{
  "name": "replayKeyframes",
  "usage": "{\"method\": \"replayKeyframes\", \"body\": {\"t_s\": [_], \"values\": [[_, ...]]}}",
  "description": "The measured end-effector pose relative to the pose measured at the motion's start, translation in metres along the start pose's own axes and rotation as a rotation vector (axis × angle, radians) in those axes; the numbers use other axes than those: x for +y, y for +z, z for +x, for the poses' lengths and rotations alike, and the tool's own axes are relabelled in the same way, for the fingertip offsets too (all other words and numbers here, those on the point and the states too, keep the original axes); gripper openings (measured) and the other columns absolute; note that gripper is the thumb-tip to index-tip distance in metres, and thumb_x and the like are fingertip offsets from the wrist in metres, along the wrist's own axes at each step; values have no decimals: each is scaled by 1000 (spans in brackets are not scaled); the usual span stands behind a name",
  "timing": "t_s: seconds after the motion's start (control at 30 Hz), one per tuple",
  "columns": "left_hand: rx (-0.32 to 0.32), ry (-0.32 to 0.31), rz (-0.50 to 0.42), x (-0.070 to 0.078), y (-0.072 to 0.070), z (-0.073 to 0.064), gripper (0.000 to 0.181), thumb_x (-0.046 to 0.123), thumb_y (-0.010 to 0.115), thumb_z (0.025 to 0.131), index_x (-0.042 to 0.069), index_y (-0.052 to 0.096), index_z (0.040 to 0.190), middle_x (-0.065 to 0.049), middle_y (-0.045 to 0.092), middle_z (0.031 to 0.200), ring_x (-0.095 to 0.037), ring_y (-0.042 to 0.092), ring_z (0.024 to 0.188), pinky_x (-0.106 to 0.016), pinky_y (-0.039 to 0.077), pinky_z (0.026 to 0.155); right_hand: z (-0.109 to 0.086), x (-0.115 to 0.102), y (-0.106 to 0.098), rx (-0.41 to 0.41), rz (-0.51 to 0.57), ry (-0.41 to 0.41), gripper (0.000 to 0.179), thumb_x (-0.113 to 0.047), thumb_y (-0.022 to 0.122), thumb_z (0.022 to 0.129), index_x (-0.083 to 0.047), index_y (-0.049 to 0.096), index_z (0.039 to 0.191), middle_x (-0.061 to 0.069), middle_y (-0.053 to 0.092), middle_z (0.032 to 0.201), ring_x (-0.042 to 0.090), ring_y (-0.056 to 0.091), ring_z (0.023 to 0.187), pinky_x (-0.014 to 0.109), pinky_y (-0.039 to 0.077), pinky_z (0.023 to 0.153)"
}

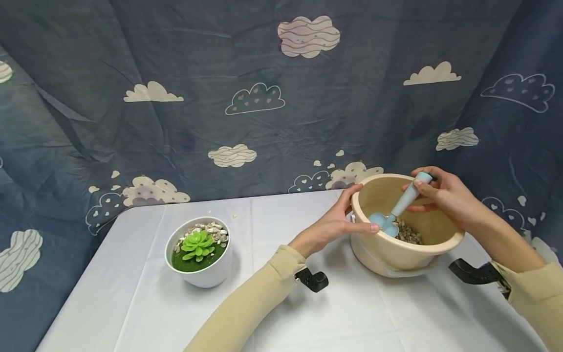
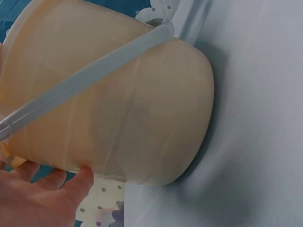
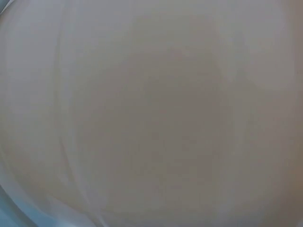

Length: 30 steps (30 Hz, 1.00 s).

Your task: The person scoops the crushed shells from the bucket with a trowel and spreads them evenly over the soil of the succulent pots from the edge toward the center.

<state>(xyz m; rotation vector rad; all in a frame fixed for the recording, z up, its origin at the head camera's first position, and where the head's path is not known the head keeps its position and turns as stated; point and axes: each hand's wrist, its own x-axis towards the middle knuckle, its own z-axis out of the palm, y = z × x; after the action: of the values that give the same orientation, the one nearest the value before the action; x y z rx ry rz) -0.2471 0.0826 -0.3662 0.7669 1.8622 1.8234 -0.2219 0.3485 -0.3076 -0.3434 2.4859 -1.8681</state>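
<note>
A cream plastic bucket (image 1: 382, 256) stands at the right of the table, with small stones (image 1: 410, 235) at its bottom. My left hand (image 1: 332, 222) holds the bucket's near left rim, thumb along the edge. Its fingers also show against the bucket's side in the left wrist view. In my right hand (image 1: 450, 195) is the handle of a light blue toy shovel (image 1: 406, 199). The shovel's blade points down into the bucket, near the left inner wall and above the stones. The right wrist view is filled by the bucket's blurred wall (image 3: 156, 118), hiding that hand.
A white pot (image 1: 208, 278) with a green succulent (image 1: 198, 245), moss and pale stones stands on the left. The bucket's translucent carrying handle (image 2: 90, 78) hangs against its side. Behind the white-covered table (image 1: 145, 303) hangs a dark blue cloud-patterned cloth (image 1: 198, 49).
</note>
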Motion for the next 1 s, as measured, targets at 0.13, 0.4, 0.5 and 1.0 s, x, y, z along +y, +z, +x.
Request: {"method": "replayKeyframes", "body": {"t_s": [0.13, 0.4, 0.5, 1.0], "values": [[-9, -9, 7, 0, 1, -1, 94, 19, 82, 79, 40, 25, 151, 17, 26, 153, -4, 28, 138, -41, 27, 111, -4, -1, -2, -7, 48, 11, 20, -13, 46, 104, -6, 40, 122, -2, 72, 98, 21, 72, 84, 39, 58, 66], [-11, 7, -2, 3, 0, 0, 95, 16, 81, 79, 36, 25, 153, 16, 25, 155, -5, 25, 140, -42, 22, 113, -7, -3, -12, 7, 272, 34, 22, -10, 50, 102, -6, 39, 121, 4, 73, 101, 22, 72, 86, 38, 58, 68], [-12, -1, -9, 2, 0, 1, 95, 15, 81, 79, 36, 25, 153, 16, 25, 155, -6, 24, 141, -42, 21, 113, -10, -3, -14, 21, 278, 58, 24, -12, 50, 103, -7, 37, 122, 3, 73, 103, 24, 72, 85, 36, 58, 69], [-18, 14, -25, 2, -1, 0, 98, 16, 82, 79, 36, 23, 154, 17, 23, 155, -6, 22, 142, -48, 16, 115, -24, 3, -40, 54, 502, 90, 32, -7, 47, 103, -6, 31, 131, 8, 71, 110, 23, 70, 97, 41, 57, 77]]}}
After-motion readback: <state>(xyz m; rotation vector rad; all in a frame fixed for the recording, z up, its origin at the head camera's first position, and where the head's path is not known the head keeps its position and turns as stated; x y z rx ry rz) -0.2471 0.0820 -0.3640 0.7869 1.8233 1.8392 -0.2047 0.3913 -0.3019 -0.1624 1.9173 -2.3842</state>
